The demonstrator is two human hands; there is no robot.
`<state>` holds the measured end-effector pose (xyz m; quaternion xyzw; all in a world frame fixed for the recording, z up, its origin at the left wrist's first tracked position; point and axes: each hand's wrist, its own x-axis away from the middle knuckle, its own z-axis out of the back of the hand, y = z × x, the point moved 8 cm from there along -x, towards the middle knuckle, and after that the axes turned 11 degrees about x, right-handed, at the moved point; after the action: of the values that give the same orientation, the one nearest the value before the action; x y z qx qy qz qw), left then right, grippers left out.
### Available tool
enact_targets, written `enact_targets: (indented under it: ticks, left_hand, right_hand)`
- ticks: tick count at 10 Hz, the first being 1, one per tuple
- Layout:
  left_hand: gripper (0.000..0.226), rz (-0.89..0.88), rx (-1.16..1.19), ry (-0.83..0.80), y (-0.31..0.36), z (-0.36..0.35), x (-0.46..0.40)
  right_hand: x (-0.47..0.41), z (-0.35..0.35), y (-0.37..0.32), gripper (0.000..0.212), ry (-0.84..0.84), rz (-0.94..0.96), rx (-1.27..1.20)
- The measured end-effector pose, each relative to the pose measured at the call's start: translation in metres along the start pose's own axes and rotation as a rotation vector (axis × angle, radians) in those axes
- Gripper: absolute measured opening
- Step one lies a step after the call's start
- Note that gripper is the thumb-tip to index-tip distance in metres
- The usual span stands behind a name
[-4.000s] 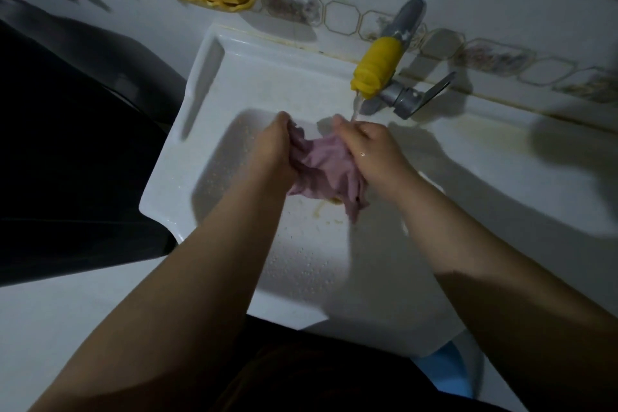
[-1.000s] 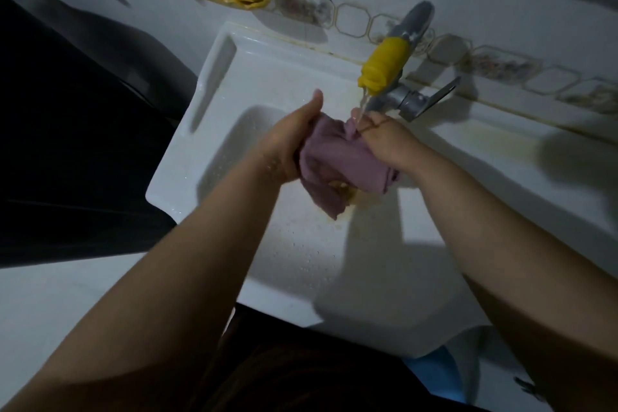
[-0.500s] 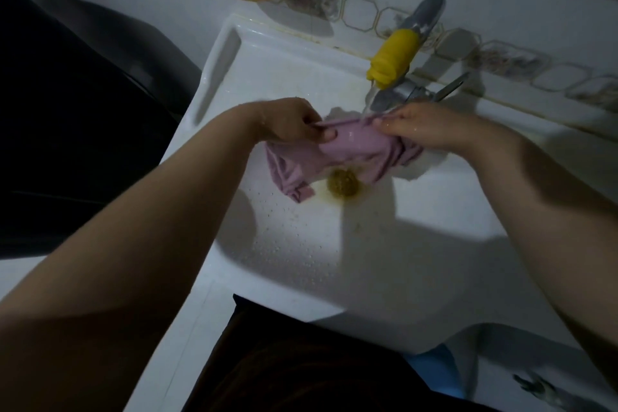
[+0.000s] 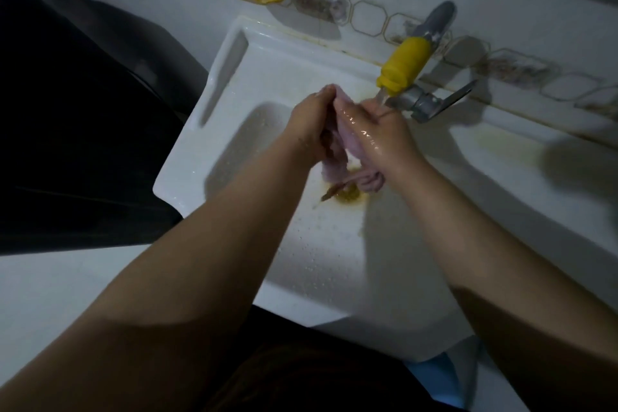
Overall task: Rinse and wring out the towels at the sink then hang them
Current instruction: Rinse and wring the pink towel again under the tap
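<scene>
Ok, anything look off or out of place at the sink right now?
One thing: yellow-brown staining rings the drain in the white sink, and a brownish strand trails from the pink towel there. Otherwise normal: left hand and right hand press the towel between them below the yellow spout.

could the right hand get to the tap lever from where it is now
Probably yes. The right hand sits just in front of the tap lever with nothing between them, but it is pressed on the towel and would have to let go first.
</scene>
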<state>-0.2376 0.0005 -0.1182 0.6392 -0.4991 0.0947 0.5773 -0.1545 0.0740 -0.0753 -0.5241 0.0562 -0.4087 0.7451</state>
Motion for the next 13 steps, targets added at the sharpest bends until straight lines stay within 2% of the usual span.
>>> enact_targets:
  ticks: [1,2,4,5,6,7,8,9,10,11,12,13]
  left_hand:
    - [0.03,0.023,0.018,-0.03,-0.02,-0.022,0.005]
    - [0.03,0.044,0.14,-0.029,-0.038,-0.034,0.012]
    - [0.024,-0.013,0.093,0.064,-0.019,-0.019,0.001]
    - [0.033,0.065,-0.072,-0.051,-0.029,-0.029,0.015]
    - [0.033,0.028,-0.149,-0.106,-0.032,-0.034,0.026]
    - [0.043,0.127,-0.127,-0.226,-0.025,-0.026,0.03]
    - [0.058,0.183,-0.155,-0.27,-0.017,-0.005,0.023]
    - [0.036,0.144,-0.323,-0.152,-0.008,0.024,0.012]
    - [0.027,0.087,-0.464,-0.017,-0.007,0.044,0.003]
    - [0.027,-0.025,-0.688,0.087,-0.001,0.054,0.002]
    - [0.03,0.013,-0.815,0.078,-0.018,0.057,0.004]
    - [0.031,0.204,-0.768,-0.003,-0.052,0.059,0.011]
  right_hand:
    - [0.004,0.0,-0.011,0.047,0.18,-0.01,0.246]
    - [-0.01,0.021,-0.01,0.045,0.331,-0.054,0.305]
    - [0.0,-0.005,-0.01,0.045,0.327,-0.02,0.362]
    - [-0.009,0.007,-0.001,0.044,0.335,-0.045,0.397]
    - [-0.027,0.018,0.021,0.047,0.23,-0.127,0.344]
    - [-0.039,0.01,0.041,0.043,0.078,-0.088,0.401]
    - [-0.029,-0.011,0.072,0.044,-0.186,-0.191,0.343]
    - [-0.008,-0.032,0.103,0.058,-0.396,-0.292,0.345]
    - [0.02,-0.06,0.132,0.058,-0.624,-0.357,0.341]
    - [0.026,-0.076,0.158,0.055,-0.683,-0.399,0.281]
    - [0.013,-0.084,0.188,0.066,-0.631,-0.413,0.353]
    - [0.002,-0.093,0.222,0.092,-0.598,-0.508,0.393]
